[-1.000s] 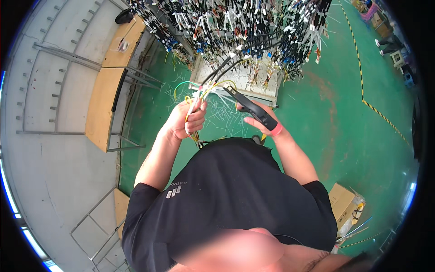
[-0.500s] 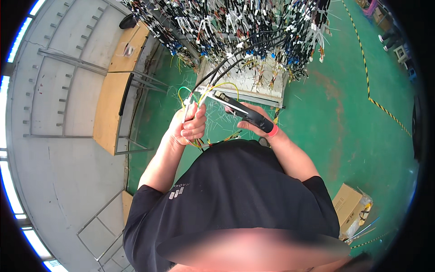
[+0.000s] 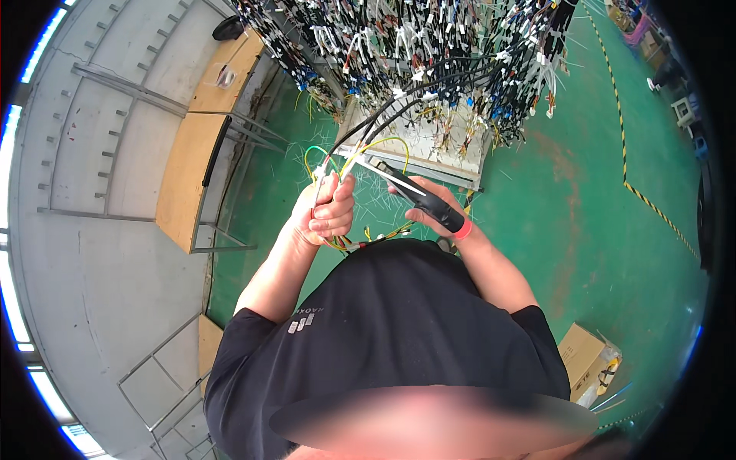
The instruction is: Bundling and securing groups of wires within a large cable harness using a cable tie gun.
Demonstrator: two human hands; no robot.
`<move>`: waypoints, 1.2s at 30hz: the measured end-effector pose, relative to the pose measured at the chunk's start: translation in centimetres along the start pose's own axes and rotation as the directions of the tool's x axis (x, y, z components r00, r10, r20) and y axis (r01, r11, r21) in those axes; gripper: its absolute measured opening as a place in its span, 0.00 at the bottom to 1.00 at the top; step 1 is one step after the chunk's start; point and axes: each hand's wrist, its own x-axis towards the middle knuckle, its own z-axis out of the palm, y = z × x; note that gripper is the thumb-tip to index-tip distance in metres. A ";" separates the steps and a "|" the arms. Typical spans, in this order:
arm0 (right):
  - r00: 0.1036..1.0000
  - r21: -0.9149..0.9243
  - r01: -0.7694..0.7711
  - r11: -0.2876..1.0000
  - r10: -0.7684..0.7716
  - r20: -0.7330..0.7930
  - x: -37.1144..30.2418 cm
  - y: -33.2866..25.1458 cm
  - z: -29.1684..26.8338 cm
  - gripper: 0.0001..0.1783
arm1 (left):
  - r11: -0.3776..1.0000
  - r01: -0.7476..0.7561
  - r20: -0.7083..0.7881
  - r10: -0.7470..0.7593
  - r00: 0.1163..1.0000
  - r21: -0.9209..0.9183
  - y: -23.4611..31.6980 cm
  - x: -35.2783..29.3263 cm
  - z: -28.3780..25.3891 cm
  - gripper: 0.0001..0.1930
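My left hand (image 3: 328, 215) is closed around a wire harness (image 3: 347, 159) with yellow-green wires and white connectors or ties. Black cables (image 3: 383, 115) run from it up to the hanging bundles. A yellow-green loop (image 3: 337, 244) hangs below the fist. In my right hand (image 3: 433, 221) is a black cable tie gun (image 3: 431, 201) with a red end near the wrist. Its nose points at the harness, close by the left fingers. A thin white strip, apparently a cable tie (image 3: 387, 175), lies along the gun. The gun hides some right-hand fingers.
Dense hanging cable bundles (image 3: 414, 46) fill a rack ahead, above a pale base board (image 3: 452, 157). Wooden tables (image 3: 184, 180) stand along the left wall. A cardboard box (image 3: 580, 351) sits on the green floor at right. Yellow-black tape (image 3: 622, 146) marks the floor.
The whole view has shifted slightly. The cable tie gun has tilted a little, its nose now lying lower beside the white strip. My left hand keeps its hold on the harness.
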 end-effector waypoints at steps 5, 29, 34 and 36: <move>0.999 0.091 0.037 0.995 -0.039 0.016 0.2 -1.0 0.4 0.36 | 1.000 0.015 0.013 -0.015 1.000 -0.021 -0.2 -0.1 0.2 0.19; 0.981 -0.370 0.187 0.910 -0.192 0.024 0.7 -6.6 -0.2 0.18 | 0.975 0.084 -0.098 -0.065 0.993 0.206 0.2 -0.4 2.2 0.16; 0.988 -0.509 0.151 0.848 -0.148 0.045 -0.6 -7.2 -0.8 0.13 | 0.945 0.129 -0.182 -0.076 0.980 0.301 0.4 -0.8 2.2 0.17; 0.986 -0.576 0.127 0.807 -0.166 -0.015 -1.4 -6.2 -0.8 0.12 | 0.897 0.089 -0.253 0.027 0.967 0.434 0.6 -0.7 2.7 0.14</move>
